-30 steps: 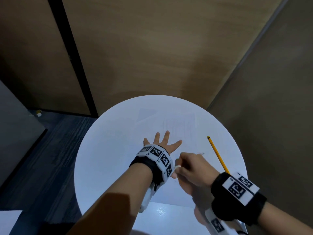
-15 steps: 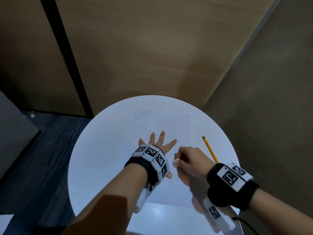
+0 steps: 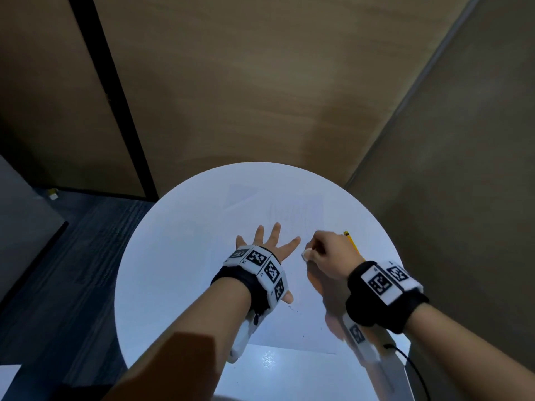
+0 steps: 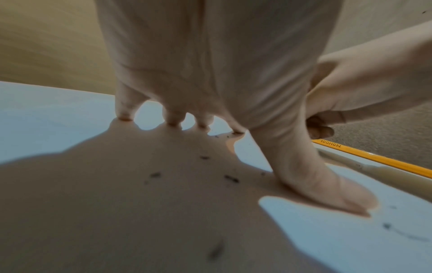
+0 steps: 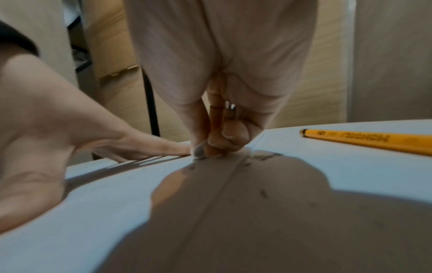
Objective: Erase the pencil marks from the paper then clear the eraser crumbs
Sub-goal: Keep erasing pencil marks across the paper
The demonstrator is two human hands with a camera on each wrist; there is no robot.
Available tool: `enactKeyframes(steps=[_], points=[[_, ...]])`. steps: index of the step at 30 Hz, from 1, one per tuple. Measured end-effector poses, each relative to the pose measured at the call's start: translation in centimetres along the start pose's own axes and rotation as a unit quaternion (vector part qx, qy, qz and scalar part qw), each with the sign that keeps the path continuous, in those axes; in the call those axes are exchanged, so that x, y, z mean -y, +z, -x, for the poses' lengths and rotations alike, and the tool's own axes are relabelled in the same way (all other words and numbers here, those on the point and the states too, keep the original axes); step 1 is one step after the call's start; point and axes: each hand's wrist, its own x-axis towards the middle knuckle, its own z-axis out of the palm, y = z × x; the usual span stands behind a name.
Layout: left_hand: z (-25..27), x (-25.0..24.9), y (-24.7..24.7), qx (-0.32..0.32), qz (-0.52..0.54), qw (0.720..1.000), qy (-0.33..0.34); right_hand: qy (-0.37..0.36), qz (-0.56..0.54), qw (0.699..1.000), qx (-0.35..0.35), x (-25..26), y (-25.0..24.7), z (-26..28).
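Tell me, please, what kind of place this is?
Probably an office or meeting corner, not a home. A small round white table stands against wood-panel walls over dark carpet-like flooring, with only paper and a yellow pencil on it.

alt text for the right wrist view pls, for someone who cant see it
The right hand pinches an eraser against white paper, with dark crumbs scattered nearby. The left hand presses flat on the paper; a yellow pencil lies to the right.
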Motion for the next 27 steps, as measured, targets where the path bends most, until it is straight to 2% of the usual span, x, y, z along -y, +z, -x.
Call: enactKeyframes(steps=[3,8,14,16,20,21,23,25,27], points=[[0.1,-0.1,-0.1,0.002,-0.002,1.0,-0.001,0.01,-0.011,1.0,-0.018,0.1,0.3,-0.1],[0.0,0.1,0.1,-0.001,0.005,1.0,0.0,-0.029,0.017,0.997,0.075,0.3,0.7,2.3],[0.0,0.0,0.1,0.0,0.002,1.0,0.004,0.037,-0.008,0.999,-0.03,-0.6,-0.6,-0.5],[0.0,0.1,0.2,-0.001,0.004,1.0,0.002,0.013,-0.01,1.0,0.003,-0.3,-0.2,0.5],[-0.2,0.4,0.4,-0.005,0.009,1.0,0.002,-0.019,0.003,0.992,0.126,-0.6,-0.1,2.8],[-0.2,0.4,0.4,-0.004,0.008,1.0,0.003,-0.012,-0.021,0.991,0.131,-1.0,-0.2,3.0],[-0.1,0.3,0.3,-0.002,0.008,1.0,0.006,0.026,-0.137,0.987,0.081,-1.7,-0.7,3.2],[0.0,0.3,0.1,-0.001,0.018,1.0,0.005,0.082,-0.288,0.954,0.009,-2.2,-1.3,3.5],[-0.1,0.0,-0.3,-0.002,0.019,1.0,-0.003,0.123,-0.395,0.91,-0.012,-2.3,-1.5,4.1]])
